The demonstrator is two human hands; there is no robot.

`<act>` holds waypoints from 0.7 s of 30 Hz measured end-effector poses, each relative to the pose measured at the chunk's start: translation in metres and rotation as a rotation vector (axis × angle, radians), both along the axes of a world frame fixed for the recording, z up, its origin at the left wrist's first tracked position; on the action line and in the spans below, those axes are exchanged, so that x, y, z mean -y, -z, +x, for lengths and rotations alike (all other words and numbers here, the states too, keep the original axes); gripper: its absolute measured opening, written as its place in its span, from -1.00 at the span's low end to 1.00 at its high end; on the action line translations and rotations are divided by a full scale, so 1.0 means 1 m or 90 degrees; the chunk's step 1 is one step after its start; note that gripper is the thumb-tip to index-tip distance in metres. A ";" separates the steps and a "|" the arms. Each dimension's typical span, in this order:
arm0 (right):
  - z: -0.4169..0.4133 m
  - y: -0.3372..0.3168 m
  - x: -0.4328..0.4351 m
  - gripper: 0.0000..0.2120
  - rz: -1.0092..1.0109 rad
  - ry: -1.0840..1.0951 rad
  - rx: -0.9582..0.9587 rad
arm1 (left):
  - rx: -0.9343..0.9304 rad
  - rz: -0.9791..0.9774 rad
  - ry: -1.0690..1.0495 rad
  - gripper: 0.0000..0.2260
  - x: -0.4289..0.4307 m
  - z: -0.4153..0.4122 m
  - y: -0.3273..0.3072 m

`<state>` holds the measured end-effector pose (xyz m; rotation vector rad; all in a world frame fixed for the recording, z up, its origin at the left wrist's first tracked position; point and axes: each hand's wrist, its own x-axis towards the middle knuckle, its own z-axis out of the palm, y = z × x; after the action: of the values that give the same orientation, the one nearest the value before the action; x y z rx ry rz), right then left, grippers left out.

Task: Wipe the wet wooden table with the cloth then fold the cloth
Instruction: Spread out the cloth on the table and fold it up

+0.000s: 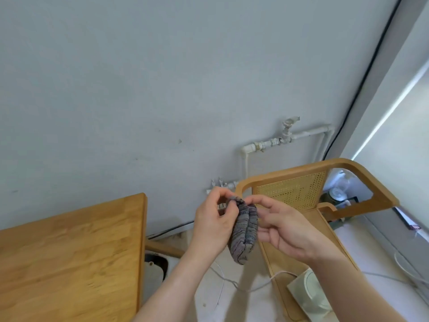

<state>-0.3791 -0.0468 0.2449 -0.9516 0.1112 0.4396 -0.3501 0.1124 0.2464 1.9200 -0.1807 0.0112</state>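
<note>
Grey painted wall (139, 77) fills most of the view, and below it on the left sits the wooden table (69, 252), its far right corner pushed close to that wall. No cloth on the tabletop; the boards show a honey-coloured grain all the way to the right edge.

Over on the right, a bentwood chair (348, 168) with a cane-mesh back stands well apart from the table's right edge. A pale green round-fronted object (308, 291) lies on the near end of its seat.

Now the hands, both raised in the gap between table and chair, above the floor and clear of the tabletop. Left hand (212, 224) has thumb and fingers curled in, pinching the top end of the cloth (246, 233). Right hand (287, 228) meets it from the other side, forefinger and thumb nipping that same top end while the other fingers lie along the cloth's right flank. The cloth itself is a striped grey-purple bundle, doubled over into thick ridges and hanging down from the two pinches, touching nothing else.

Smaller details: white pipes (267, 144) with a valve run along the wall behind the chair, a black cable (371, 66) climbs the wall's right corner, and a thin white cord (250, 288) trails across the floor under the hands.
</note>
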 end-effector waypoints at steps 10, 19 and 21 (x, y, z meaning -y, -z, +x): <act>0.097 0.017 0.040 -0.82 -0.873 0.108 0.212 | -0.013 -0.053 -0.128 -0.84 -0.040 0.085 0.006; 0.187 0.029 0.114 -0.79 -0.678 0.131 0.019 | -0.064 -0.134 -0.093 -0.79 -0.012 0.167 0.033; 0.212 0.037 0.122 -0.77 -0.622 0.148 0.001 | -0.059 -0.076 -0.086 -0.75 0.005 0.191 0.046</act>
<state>-0.1672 -0.1691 0.2081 -1.8725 0.4578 0.1466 -0.1596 0.1075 0.2006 1.8058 0.0116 0.0231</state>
